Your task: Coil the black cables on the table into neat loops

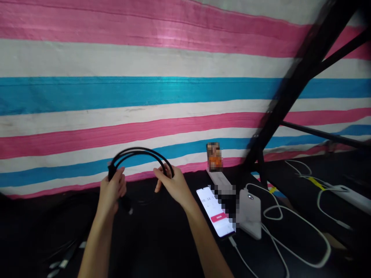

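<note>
A black cable (139, 150) arches in a few loops between my two hands, above the dark tabletop. My left hand (112, 189) is closed around one end of the bundle, and a dark plug (126, 204) with a light tip hangs just beside it. At the other side of the arch, my right hand (171, 181) pinches the loops between thumb and fingers. Right of my right forearm lies a lit phone (213, 210) showing a timer, with a white cable plugged into its lower end.
A white power bank (249, 214) with looping white cable (315, 231) lies right of the phone. A second phone (214, 156) leans upright behind. Several cable ends (63, 263) lie at lower left. A black metal frame (290, 96) rises at right before the striped sheet (145, 92). A white power strip (353, 197) sits far right.
</note>
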`<state>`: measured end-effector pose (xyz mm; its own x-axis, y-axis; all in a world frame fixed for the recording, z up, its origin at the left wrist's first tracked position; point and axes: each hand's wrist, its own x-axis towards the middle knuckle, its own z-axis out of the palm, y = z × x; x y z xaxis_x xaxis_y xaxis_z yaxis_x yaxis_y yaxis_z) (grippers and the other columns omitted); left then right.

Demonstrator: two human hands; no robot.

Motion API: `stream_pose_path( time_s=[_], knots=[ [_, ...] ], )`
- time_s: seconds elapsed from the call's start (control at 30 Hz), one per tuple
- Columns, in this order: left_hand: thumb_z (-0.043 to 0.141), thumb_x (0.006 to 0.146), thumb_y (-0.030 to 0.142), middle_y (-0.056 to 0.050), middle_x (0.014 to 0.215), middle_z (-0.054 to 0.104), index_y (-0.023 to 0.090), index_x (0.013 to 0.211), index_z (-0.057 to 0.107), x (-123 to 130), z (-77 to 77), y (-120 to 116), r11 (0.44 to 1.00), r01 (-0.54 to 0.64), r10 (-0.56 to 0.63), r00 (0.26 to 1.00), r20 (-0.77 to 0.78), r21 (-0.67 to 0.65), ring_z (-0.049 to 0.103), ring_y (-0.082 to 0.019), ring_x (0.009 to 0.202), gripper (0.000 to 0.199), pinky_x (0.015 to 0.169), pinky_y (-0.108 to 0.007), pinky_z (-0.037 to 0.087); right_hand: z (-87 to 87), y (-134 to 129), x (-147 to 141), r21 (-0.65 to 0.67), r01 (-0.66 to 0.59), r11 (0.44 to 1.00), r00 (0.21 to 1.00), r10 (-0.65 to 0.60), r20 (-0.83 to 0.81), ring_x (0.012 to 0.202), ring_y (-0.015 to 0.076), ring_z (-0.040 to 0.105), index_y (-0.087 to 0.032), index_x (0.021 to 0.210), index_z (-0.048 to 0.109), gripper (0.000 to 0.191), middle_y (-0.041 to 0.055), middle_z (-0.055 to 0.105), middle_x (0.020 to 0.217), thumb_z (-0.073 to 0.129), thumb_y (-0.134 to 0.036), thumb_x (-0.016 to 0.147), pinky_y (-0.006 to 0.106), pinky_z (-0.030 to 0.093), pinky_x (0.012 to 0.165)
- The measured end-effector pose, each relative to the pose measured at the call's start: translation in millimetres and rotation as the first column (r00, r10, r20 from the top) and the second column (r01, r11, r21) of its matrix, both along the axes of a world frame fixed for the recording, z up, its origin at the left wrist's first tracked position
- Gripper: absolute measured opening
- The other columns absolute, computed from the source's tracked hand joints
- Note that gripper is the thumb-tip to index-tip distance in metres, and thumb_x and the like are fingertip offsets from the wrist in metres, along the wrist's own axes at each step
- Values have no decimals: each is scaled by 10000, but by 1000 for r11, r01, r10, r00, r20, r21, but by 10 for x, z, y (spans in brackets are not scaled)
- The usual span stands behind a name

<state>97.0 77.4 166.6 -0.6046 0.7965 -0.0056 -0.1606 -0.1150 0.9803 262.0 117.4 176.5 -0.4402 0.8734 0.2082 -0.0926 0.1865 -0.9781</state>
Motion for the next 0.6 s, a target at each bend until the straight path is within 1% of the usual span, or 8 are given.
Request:
stream_pose_path(
  time_s=[0.03, 0.1, 0.17, 0.23, 0.3, 0.4, 0.5, 0.6],
  knots=[
    [548, 699, 400, 101, 348, 239, 214, 529, 320, -77, -51, 9, 990, -14, -9, 987, -163, -142, 198, -56, 279, 340, 331, -209, 151, -41, 22, 22, 18, -3, 1000, 995, 1, 99, 453, 109, 590, -178, 808, 548, 208, -49, 566, 461, 544, -385, 791, 231, 483, 567],
    [514, 702, 422, 75, 364, 301, 209, 527, 377, -197, -166, 43, 911, -52, -145, 888, -436, -410, 281, -81, 304, 308, 359, -219, 179, -134, 58, 46, 54, -45, 998, 924, 21, 382, 479, 112, 610, -176, 882, 550, 179, -25, 612, 524, 503, -337, 820, 225, 481, 580],
    [530, 683, 388, 51, 370, 353, 194, 513, 438, -253, -282, 91, 837, -69, -279, 800, -532, -542, 347, -104, 331, 274, 389, -228, 207, -223, 90, 39, 48, -94, 994, 743, 38, 668, 506, 122, 626, -162, 906, 567, 184, 15, 660, 591, 447, -288, 848, 232, 482, 593],
    [556, 658, 379, 33, 355, 385, 188, 492, 467, -252, -378, 135, 805, -48, -342, 776, -529, -591, 396, -131, 343, 268, 408, -238, 243, -297, 125, 12, 1, -119, 993, 569, 67, 819, 543, 144, 644, -140, 919, 585, 204, 50, 685, 630, 418, -238, 856, 247, 487, 601],
    [568, 643, 425, 16, 334, 413, 189, 489, 483, -226, -445, 159, 765, -23, -401, 765, -504, -644, 447, -167, 348, 294, 423, -253, 299, -356, 162, -16, -45, -127, 991, 497, 103, 862, 577, 165, 659, -121, 924, 599, 205, 72, 693, 639, 430, -205, 846, 259, 495, 610],
    [606, 598, 478, -10, 326, 459, 185, 499, 497, -219, -506, 150, 708, 16, -463, 765, -448, -706, 503, -204, 363, 328, 446, -275, 371, -436, 215, -37, -82, -143, 986, 452, 139, 881, 569, 176, 662, -113, 938, 602, 211, 80, 694, 632, 433, -199, 845, 268, 503, 598],
    [650, 559, 455, -24, 354, 505, 183, 527, 505, -288, -557, 117, 679, 29, -486, 767, -419, -734, 536, -212, 390, 311, 465, -278, 401, -516, 248, -55, -99, -158, 982, 426, 158, 891, 543, 174, 657, -119, 960, 591, 222, 79, 697, 647, 415, -204, 855, 273, 506, 575],
    [685, 528, 380, -38, 417, 558, 185, 576, 513, -399, -625, 109, 665, 8, -489, 760, -427, -747, 583, -232, 469, 264, 491, -279, 414, -590, 258, -94, -90, -157, 983, 419, 149, 896, 621, 189, 670, -128, 973, 584, 213, 86, 700, 689, 422, -190, 849, 295, 507, 623]
  ],
)
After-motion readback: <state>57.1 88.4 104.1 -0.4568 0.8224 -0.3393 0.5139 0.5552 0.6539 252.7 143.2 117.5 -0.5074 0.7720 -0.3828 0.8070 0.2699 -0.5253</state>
